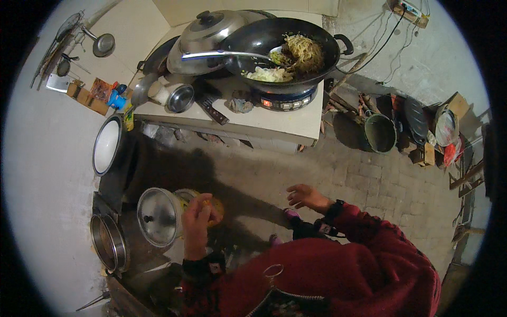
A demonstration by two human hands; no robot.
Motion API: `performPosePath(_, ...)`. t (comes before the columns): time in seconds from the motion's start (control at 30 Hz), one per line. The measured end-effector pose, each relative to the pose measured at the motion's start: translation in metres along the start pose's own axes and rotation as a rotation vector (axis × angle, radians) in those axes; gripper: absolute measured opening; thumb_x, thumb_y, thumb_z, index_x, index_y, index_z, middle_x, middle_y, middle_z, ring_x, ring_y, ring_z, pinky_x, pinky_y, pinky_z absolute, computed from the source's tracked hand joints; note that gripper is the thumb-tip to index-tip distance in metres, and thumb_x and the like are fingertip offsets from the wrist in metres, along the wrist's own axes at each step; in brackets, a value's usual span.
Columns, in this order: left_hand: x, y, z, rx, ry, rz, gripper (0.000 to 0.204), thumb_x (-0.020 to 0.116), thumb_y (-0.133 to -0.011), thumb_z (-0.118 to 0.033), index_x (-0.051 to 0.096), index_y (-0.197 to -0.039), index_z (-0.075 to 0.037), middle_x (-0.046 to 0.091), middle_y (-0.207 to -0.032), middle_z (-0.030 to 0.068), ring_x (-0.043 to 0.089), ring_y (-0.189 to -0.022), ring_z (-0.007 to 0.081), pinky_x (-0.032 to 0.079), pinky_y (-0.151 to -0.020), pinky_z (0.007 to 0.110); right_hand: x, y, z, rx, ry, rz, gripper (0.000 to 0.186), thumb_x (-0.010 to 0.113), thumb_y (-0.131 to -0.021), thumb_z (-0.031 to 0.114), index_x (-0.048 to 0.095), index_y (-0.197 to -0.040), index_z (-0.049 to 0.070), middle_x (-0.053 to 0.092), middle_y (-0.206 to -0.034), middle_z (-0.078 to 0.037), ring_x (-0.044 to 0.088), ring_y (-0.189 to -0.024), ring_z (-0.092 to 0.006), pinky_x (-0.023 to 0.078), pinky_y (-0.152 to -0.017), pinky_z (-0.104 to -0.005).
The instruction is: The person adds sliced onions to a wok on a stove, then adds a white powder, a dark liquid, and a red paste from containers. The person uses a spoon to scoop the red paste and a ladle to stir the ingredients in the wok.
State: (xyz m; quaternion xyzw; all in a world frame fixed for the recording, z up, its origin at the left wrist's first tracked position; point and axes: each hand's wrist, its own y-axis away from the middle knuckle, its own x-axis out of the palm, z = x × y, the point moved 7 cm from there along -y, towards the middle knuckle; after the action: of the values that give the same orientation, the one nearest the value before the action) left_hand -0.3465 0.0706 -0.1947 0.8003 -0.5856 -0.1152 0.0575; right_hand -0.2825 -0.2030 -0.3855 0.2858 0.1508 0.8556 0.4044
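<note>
Standing here, the thing nearest the hands is a lidded metal pot in the lower left of the frame, just left of the left hand, so that hand is way closer than the right. From this angle I can't tell if the knuckles touch it or only overlap it. No real long axis, btw: the lid is a round, dull silvery disc tipped to face left, with a little dark knob. Left hand's half curled, fingertips up, some gap by the thumb, nothing in it that I can see. Right hand hangs right of centre over the grey brick floor, fingers loosely spread and slightly bent, looks empty. Well above both, top centre, there's a black wok with stringy tan noodles and a pale, shredded heap. A shiny metal spoon lies across it, long handle sticking out left over a domed steel lid. Sleeves are fuzzy dark red knit with black cuffs.
</note>
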Motion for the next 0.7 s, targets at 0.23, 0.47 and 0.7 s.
performPosePath(0.23, 0.002, -0.08, -0.014, 0.123, 0.072, 0.004, 0.024, 0.048, -0.089, -0.012, 0.054, -0.11, -0.001, 0.053, -0.07, 0.0041, 0.052, -0.063, 0.0128, 0.049, -0.067, 0.03, -0.026, -0.012, 0.02, -0.068, -0.005, -0.107, 0.036, 0.052, -0.093, 0.021, 0.047, -0.122, 0.002, 0.06, -0.099, -0.01, 0.061, -0.088, -0.0202, 0.052, -0.072, -0.0326)
performPosePath(0.47, 0.001, -0.16, -0.017, 0.23, 0.26, 0.187, 0.027, 0.047, -0.09, -0.013, 0.053, -0.113, 0.0, 0.052, -0.072, 0.0047, 0.052, -0.064, 0.0127, 0.051, -0.066, 0.032, -0.041, 0.007, 0.077, -0.118, 0.057, -0.327, 0.036, 0.052, -0.092, 0.018, 0.047, -0.123, 0.001, 0.06, -0.102, -0.012, 0.061, -0.089, -0.021, 0.052, -0.075, -0.0317)
performPosePath(0.7, 0.0, -0.2, -0.008, 0.137, 0.206, 0.093, 0.027, 0.049, -0.09, -0.012, 0.052, -0.114, 0.0, 0.056, -0.078, 0.0045, 0.054, -0.065, 0.012, 0.053, -0.066, 0.032, -0.059, -0.022, 0.094, -0.131, 0.026, -0.267, 0.037, 0.049, -0.093, 0.02, 0.046, -0.123, 0.0, 0.058, -0.105, -0.013, 0.06, -0.092, -0.021, 0.051, -0.078, -0.0321)
